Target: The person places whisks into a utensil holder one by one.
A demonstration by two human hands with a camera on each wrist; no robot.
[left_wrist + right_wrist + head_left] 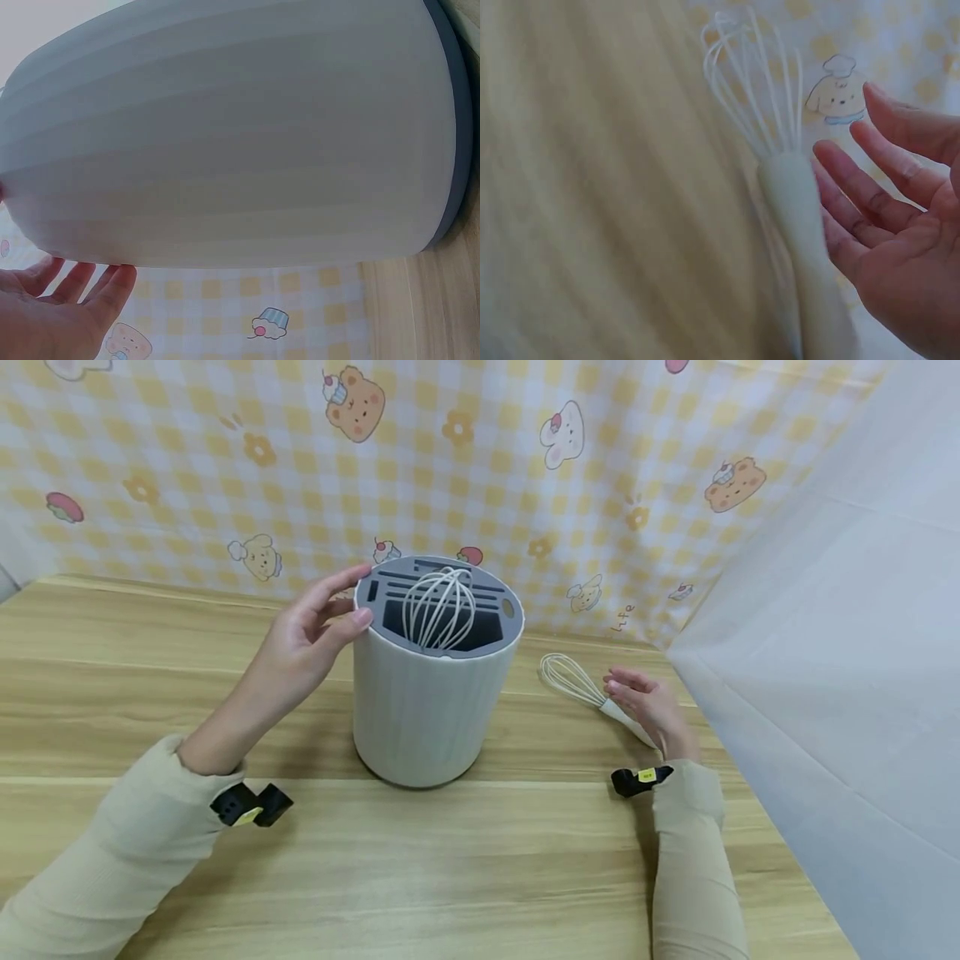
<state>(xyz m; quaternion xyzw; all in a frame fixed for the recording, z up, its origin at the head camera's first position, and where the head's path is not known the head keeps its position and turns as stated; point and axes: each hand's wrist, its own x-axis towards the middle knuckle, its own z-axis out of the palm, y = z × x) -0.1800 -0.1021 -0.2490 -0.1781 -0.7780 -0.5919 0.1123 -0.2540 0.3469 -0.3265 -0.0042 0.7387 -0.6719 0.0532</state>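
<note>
A white ribbed utensil holder with a grey slotted top stands upright on the table. The wire loops of a whisk rise from its large front opening; that whisk's handle is hidden inside. My left hand touches the holder's left rim, thumb toward the front and fingers spread toward the back. In the left wrist view, the fingers lie along the holder's side. A second whisk, with a pale handle, lies on the table to the right. Beside its handle is my right hand, fingers loosely extended and holding nothing.
A yellow checked cloth with cartoon animals hangs behind the wooden table. Along the right edge runs a plain white sheet, close to my right arm. Each wrist carries a small black camera.
</note>
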